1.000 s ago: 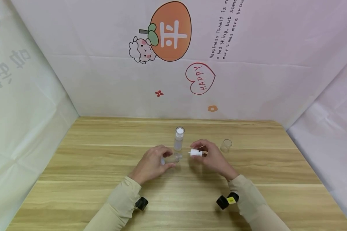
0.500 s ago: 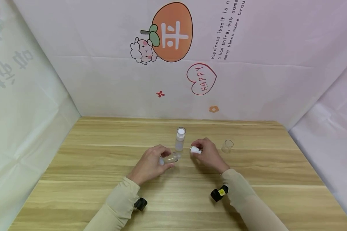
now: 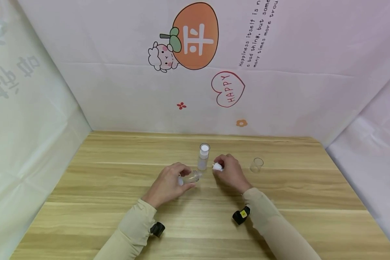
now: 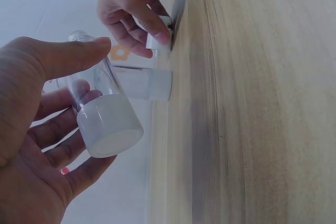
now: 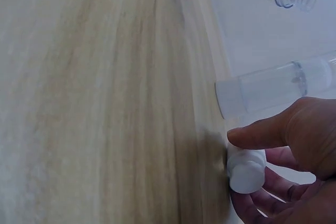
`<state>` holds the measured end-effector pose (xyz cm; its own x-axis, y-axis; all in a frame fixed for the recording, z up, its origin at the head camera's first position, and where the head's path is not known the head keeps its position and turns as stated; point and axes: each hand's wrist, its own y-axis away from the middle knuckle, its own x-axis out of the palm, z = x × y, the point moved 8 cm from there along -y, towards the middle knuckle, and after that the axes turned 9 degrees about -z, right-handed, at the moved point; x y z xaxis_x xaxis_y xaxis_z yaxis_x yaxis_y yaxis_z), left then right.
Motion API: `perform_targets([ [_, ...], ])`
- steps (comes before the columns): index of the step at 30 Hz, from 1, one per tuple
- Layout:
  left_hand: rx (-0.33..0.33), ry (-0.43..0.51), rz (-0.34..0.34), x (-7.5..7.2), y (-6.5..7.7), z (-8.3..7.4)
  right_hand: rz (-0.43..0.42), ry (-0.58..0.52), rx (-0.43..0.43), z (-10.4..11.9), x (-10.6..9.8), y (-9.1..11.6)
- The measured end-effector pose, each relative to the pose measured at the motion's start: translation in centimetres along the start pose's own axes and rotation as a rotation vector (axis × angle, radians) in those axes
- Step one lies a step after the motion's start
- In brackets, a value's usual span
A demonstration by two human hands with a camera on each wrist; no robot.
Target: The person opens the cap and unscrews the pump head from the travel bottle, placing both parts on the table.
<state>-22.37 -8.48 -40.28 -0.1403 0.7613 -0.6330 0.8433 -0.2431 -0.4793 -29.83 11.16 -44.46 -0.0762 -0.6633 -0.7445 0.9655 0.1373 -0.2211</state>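
My left hand (image 3: 167,182) holds a small clear bottle (image 4: 110,127) with a frosted white base between thumb and fingers. The bottle lies tilted, its bare threaded neck pointing right, toward the other hand. With thumb and fingers, my right hand (image 3: 231,173) pinches a white pump head (image 5: 247,171) close at the tabletop. Its round top faces the right wrist camera; the fingers cover part of it. Between and behind the two hands, a second bottle (image 3: 202,162) stands upright, a white pump on its neck under a clear cover.
A clear cylindrical cap (image 3: 256,165) stands on the wooden table (image 3: 195,224) to the right of my right hand. Behind the table's far edge hangs a white printed cloth (image 3: 130,97), with more cloth along both sides.
My right hand has moved slightly left and away from me, turning the pump head and bringing it down to the table. The left hand stays nearly still with the bottle.
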Motion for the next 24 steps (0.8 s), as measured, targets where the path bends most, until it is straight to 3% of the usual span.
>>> perform_targets([
  [24,-0.025,-0.008,-0.019,-0.76,-0.19,0.38,-0.022,-0.002,0.016,-0.10,0.00,-0.12],
])
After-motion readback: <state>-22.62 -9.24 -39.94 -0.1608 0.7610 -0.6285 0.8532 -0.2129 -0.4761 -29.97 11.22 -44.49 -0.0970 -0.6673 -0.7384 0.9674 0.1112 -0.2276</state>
